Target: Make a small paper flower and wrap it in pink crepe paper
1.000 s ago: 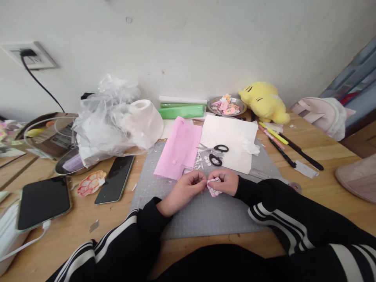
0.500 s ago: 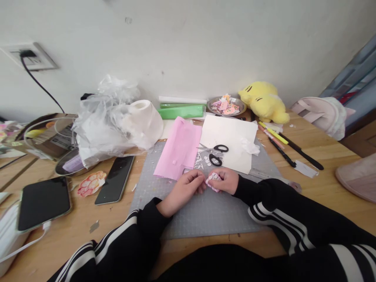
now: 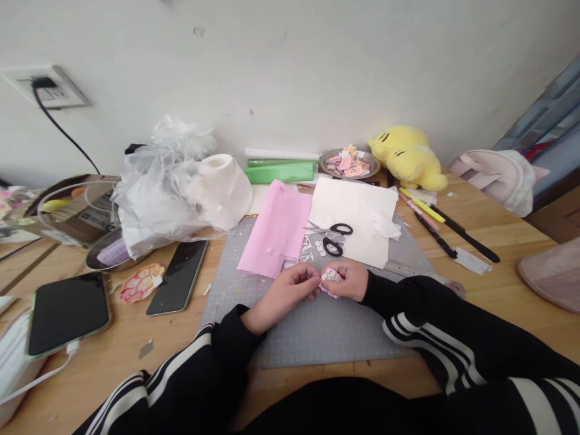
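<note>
Above the grey cutting mat (image 3: 326, 338), my right hand (image 3: 351, 279) is closed on a small paper cutout (image 3: 332, 275) with dark outlines on white and pink along its lower edge. Thumb and fingers of my left hand (image 3: 296, 284) pinch at the cutout's left edge; the exact grip is hidden by the fingers. Just beyond the hands lie black-handled scissors (image 3: 333, 246), partly open, over white paper scraps (image 3: 307, 246). A pink paper sheet (image 3: 276, 229) lies to their left and a white sheet (image 3: 351, 205) to their right.
A dark phone (image 3: 177, 278) and a painted paper flower (image 3: 141, 283) lie left of the mat. Plastic bags (image 3: 154, 193) and a white roll (image 3: 224, 190) stand behind. Pens (image 3: 423, 205), a metal dish (image 3: 324, 169) of cutouts and a yellow plush toy (image 3: 408, 154) sit at back right.
My left fingers have shifted slightly right, up against the cutout's edge. The cutout has turned a little in my right hand; the things on the table stay put.
</note>
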### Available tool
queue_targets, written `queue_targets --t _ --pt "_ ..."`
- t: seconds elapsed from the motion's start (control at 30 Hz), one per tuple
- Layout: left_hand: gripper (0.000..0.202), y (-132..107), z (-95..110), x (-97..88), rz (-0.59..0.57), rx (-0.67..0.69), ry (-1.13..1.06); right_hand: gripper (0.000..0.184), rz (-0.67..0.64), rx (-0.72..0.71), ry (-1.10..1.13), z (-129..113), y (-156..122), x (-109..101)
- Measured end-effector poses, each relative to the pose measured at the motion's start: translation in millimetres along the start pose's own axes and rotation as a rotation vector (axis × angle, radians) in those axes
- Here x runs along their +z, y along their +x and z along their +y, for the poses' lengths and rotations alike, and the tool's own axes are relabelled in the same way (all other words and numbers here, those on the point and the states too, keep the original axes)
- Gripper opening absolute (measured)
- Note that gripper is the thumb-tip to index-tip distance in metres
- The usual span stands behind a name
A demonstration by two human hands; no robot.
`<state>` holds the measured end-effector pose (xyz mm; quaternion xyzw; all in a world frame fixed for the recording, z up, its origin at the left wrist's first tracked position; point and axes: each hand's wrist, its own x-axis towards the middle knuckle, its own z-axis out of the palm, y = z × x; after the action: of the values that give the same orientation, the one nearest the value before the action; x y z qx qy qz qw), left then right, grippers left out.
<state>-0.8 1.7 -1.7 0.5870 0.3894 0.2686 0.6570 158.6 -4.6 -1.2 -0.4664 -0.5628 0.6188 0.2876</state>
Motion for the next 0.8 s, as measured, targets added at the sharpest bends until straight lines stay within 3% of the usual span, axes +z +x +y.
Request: queue_targets --t 0.53,0.8 --pt "0.014 0.3 1.5 2.0 0.002 -0.011 0.007 0.013 0.070 0.107 -0.008 0.8 4.6 0.4" --pt "0.017 -0.5 2.4 1.6 0.025 -0.001 0.004 0.018 0.038 0.027 0.033 0.6 1.8 -1.0"
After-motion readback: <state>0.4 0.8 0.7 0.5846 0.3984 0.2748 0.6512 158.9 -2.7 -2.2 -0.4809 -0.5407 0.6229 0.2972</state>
